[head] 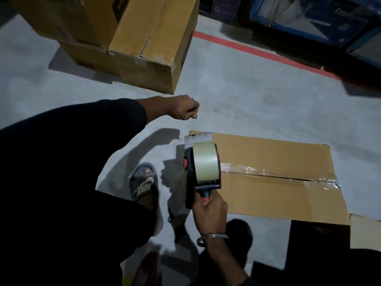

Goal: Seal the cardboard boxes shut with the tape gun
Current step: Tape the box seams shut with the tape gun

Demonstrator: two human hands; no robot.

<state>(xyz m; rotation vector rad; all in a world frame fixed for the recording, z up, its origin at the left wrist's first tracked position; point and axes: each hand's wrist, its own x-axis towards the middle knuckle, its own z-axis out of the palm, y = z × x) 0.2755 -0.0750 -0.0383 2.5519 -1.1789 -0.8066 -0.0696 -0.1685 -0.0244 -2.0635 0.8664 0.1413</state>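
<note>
Left hand (183, 108): you've got it stretched out over the floor (237, 104), fingers curled into a loose fist; a small pale scrap shows at the fingertips, though I cannot tell whether you're pinching anything.
Stacked boxes (144, 48): far left, a pile of brown cartons with tape along their edges, well apart from your hands.
Sandal (144, 183): your foot sits near left, dark slide with white lettering, just beside the tape gun.
Tape gun (203, 168): standing upright at the left end of the flat box, roll of pale tape facing up, a loose white tab of tape sticking out at its far end.
Right hand (210, 211): your grip is wrapped tight round the gun's red-and-black handle, bracelet on the wrist.
Flat box (278, 193): lying on the floor at centre right, flaps closed, a shiny strip of clear tape running along the middle seam from the gun towards the right edge.
Red line (257, 52): painted across the floor, far right.
Blue cartons (309, 15): dim, far right corner.
</note>
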